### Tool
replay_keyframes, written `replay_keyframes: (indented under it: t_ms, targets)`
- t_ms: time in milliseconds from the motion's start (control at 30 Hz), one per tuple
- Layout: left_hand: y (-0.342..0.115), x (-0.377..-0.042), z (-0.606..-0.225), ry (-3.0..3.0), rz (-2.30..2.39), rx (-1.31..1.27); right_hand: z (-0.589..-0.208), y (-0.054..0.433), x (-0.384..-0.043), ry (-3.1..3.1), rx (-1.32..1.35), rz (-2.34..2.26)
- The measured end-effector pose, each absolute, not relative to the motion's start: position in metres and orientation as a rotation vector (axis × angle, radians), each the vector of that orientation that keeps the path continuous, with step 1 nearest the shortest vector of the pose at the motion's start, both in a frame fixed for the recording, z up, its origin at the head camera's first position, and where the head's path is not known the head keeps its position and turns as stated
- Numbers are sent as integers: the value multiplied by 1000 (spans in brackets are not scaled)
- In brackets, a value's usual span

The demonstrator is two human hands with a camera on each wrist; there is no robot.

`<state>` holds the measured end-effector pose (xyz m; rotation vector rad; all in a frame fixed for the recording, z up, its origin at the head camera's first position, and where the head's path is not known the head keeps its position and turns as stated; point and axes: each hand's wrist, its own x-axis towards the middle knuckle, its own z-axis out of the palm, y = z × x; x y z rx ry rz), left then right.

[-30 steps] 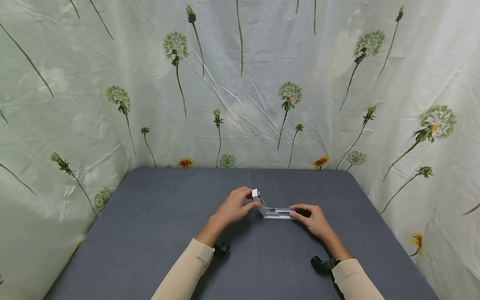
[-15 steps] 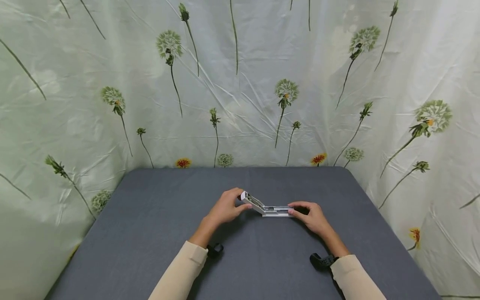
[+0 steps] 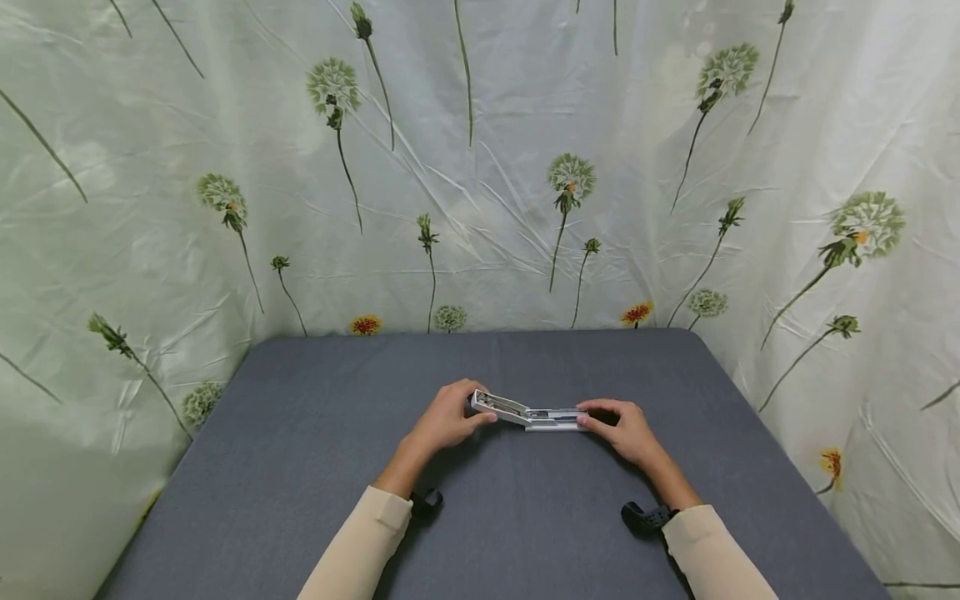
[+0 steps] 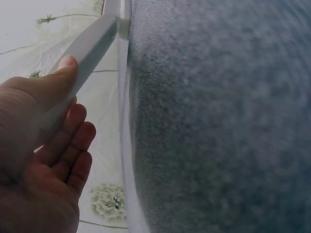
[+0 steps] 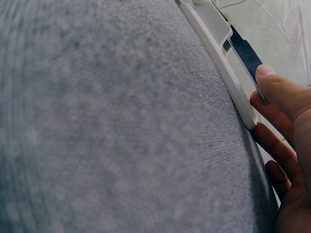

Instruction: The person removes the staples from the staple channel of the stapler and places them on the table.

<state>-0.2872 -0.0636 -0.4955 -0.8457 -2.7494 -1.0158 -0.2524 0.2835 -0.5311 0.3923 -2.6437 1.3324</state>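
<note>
A white stapler [image 3: 551,427] lies folded wide apart over the cloth. My left hand [image 3: 444,418] pinches its raised top arm [image 3: 501,406] between thumb and fingers; in the left wrist view the thumb [image 4: 68,63] presses along the side of this arm, with the other fingers loosely curled below. At the opposite end, my right hand [image 3: 628,435] holds the stapler's tip. The right wrist view shows thumb and index finger pinching the dark metal staple rail [image 5: 247,53], which sits slightly lifted off the white base [image 5: 221,65].
Dark grey cloth [image 3: 360,392] covers the table, whose far edge meets a pale floral curtain [image 3: 510,250]. Black straps with camera mounts [image 3: 643,521] sit at both wrists, below cream sleeves [image 3: 360,542].
My left hand has swung the stapler's top arm down and to the left, from steeply upright to a shallow tilt. The right hand has kept its hold at the other end.
</note>
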Motion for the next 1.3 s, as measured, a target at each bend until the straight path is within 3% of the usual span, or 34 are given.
replay_keyframes:
  t_ms: [867,1300]
  targets:
    - [-64,-285,-498,-2831,-997,-785,-531,282,-251,-2627,375,1343]
    - [-41,-276,-488,-2709,-883,-798,-529,279,-248,-2619,409,1382]
